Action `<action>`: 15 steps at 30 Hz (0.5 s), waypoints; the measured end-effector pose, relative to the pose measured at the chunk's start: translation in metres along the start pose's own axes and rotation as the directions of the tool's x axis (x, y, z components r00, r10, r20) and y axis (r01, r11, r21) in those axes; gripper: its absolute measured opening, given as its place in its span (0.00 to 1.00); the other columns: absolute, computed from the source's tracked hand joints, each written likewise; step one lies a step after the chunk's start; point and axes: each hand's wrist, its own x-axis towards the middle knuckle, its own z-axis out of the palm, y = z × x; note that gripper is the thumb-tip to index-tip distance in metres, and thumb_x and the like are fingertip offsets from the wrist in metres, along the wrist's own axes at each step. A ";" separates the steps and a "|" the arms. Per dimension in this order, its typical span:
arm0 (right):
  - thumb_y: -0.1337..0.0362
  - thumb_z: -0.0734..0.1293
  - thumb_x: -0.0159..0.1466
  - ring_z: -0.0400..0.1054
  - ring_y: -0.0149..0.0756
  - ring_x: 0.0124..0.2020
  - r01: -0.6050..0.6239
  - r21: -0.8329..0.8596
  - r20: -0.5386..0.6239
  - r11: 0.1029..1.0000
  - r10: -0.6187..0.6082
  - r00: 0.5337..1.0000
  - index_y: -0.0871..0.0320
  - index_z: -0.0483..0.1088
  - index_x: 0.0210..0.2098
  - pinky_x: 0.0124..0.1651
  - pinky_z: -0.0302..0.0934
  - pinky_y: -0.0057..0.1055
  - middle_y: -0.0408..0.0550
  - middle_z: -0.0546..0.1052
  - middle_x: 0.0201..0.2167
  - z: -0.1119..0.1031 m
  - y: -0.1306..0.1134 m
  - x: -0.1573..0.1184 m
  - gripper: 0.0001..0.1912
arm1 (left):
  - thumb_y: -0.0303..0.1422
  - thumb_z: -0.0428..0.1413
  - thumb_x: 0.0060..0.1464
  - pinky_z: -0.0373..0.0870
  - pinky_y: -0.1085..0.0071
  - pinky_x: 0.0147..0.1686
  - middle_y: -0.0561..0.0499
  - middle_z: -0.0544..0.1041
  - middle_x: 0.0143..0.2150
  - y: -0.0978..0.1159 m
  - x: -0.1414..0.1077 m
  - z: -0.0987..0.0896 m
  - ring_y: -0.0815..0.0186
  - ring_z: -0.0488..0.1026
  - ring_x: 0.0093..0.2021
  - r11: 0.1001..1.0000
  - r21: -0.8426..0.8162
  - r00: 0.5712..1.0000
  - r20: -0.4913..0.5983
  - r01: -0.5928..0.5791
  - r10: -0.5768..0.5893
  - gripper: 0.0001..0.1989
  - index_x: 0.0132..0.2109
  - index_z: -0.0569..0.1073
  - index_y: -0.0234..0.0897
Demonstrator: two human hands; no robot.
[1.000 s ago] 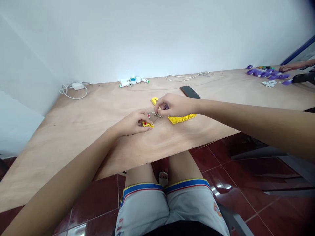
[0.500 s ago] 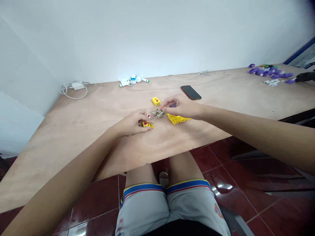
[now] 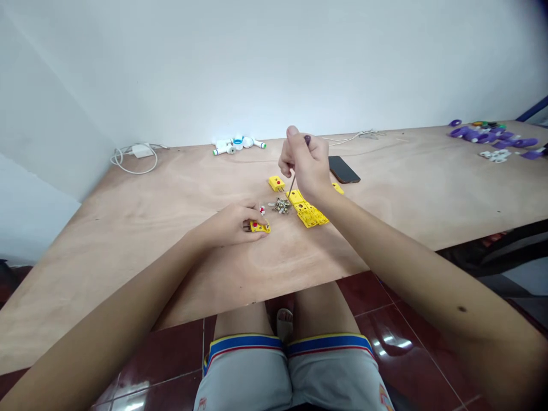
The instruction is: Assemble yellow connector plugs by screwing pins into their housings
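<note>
My left hand point(image 3: 240, 224) rests on the table, its thumb and fingers closed round a small yellow plug-like connector point(image 3: 260, 227) with a red spot and dark prongs. Raised above the tabletop, my right hand point(image 3: 306, 162) is wrapped round a screwdriver with a dark purple handle; its thin shaft point(image 3: 291, 185) points down. Below the shaft is a heap of small metal parts point(image 3: 281, 206). Flat yellow casing pieces point(image 3: 310, 214) lie to the right of the heap, partly behind my right wrist. A second yellow connector point(image 3: 276, 183) sits just beyond the heap.
A phone point(image 3: 343, 169) lies behind my right hand. White rod-like parts point(image 3: 238, 144) and a white charger with cable point(image 3: 141, 150) lie along the wall. Purple parts point(image 3: 488, 136) are at the far right. The table's front edge point(image 3: 252, 302) runs above my lap.
My right hand has risen from beside the metal parts, and the screwdriver has swung from nearly flat to steep. The yellow casing pieces are more exposed. My left hand still holds the connector.
</note>
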 end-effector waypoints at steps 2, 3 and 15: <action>0.27 0.59 0.75 0.54 0.33 0.26 0.096 -0.106 0.060 0.990 -0.090 0.994 0.50 0.53 0.28 0.30 0.53 0.35 0.40 0.54 0.25 0.002 0.008 0.004 0.36 | 0.36 0.66 0.67 0.77 0.68 0.43 0.44 0.79 0.48 0.000 0.000 0.003 0.62 0.78 0.45 1.000 0.017 1.000 -0.028 -0.003 0.003 0.11 0.53 0.88 0.39; 0.29 0.59 0.77 0.54 0.33 0.27 0.158 -0.168 0.108 0.973 -0.141 0.984 0.51 0.54 0.28 0.32 0.53 0.35 0.40 0.56 0.25 0.000 0.013 0.005 0.35 | 0.36 0.67 0.67 0.77 0.68 0.43 0.45 0.79 0.47 0.000 -0.001 0.004 0.62 0.78 0.44 1.000 0.025 0.999 -0.046 0.000 0.001 0.11 0.52 0.88 0.39; 0.48 0.80 0.65 0.62 0.32 0.30 0.207 -0.371 0.789 0.905 0.190 0.583 0.56 0.72 0.30 0.35 0.53 0.33 0.40 0.73 0.27 -0.042 0.024 -0.008 0.22 | 0.37 0.68 0.66 0.74 0.69 0.40 0.47 0.80 0.45 0.007 -0.001 0.011 0.64 0.79 0.42 0.999 -0.007 0.991 -0.127 0.036 -0.037 0.08 0.47 0.86 0.38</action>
